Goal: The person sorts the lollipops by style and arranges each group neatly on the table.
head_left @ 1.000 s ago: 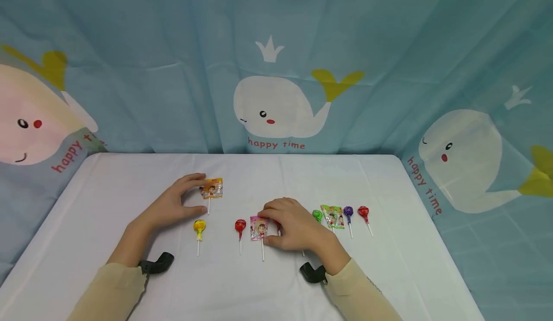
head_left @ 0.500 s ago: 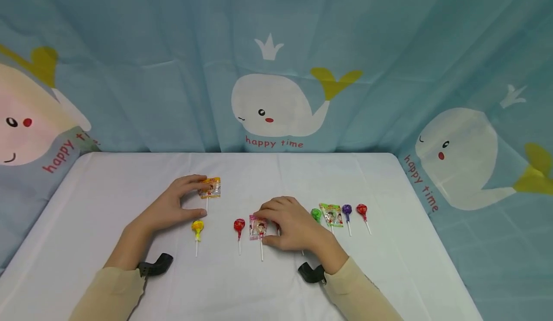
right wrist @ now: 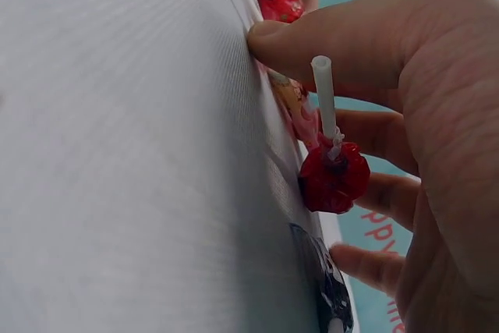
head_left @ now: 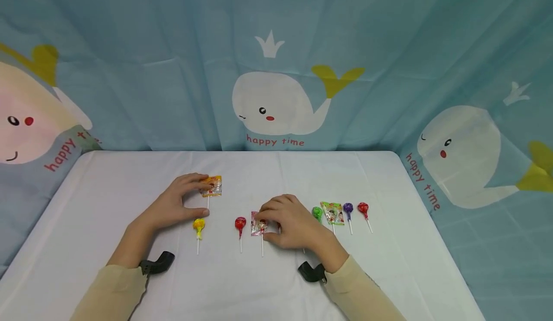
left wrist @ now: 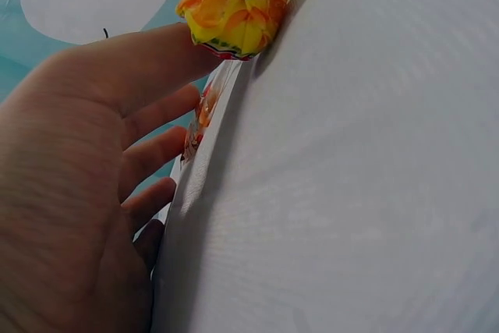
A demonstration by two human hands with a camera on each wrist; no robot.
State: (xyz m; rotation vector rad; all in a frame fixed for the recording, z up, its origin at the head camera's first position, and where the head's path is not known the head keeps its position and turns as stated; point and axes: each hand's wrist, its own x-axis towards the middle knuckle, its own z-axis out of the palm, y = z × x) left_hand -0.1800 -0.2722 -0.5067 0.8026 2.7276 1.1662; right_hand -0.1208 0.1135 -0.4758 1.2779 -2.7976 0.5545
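Observation:
My left hand [head_left: 179,201] reaches over an orange flat-wrapped lollipop [head_left: 215,186], fingertips on its wrapper and thumb apart near its stick. Just below the thumb lies a yellow lollipop [head_left: 198,225], large in the left wrist view. My right hand [head_left: 294,222] lies over a pink flat-wrapped lollipop [head_left: 258,229], its fingers across the wrapper and its thumb beside the white stick. A red lollipop [right wrist: 335,179] sits under the palm, mostly hidden in the head view. Another red lollipop [head_left: 240,223] lies left of the pink one.
Right of my right hand lie a green lollipop [head_left: 317,213], a green flat-wrapped lollipop [head_left: 333,212], a purple lollipop [head_left: 348,208] and a red lollipop [head_left: 363,208]. A dark-wrapped lollipop [right wrist: 331,294] is near the little finger. A whale-print curtain [head_left: 173,95] backs the white table [head_left: 410,263].
My right fingers have shifted slightly further over the pink lollipop's wrapper, which has slid a little away from me. The left hand stays at the orange lollipop.

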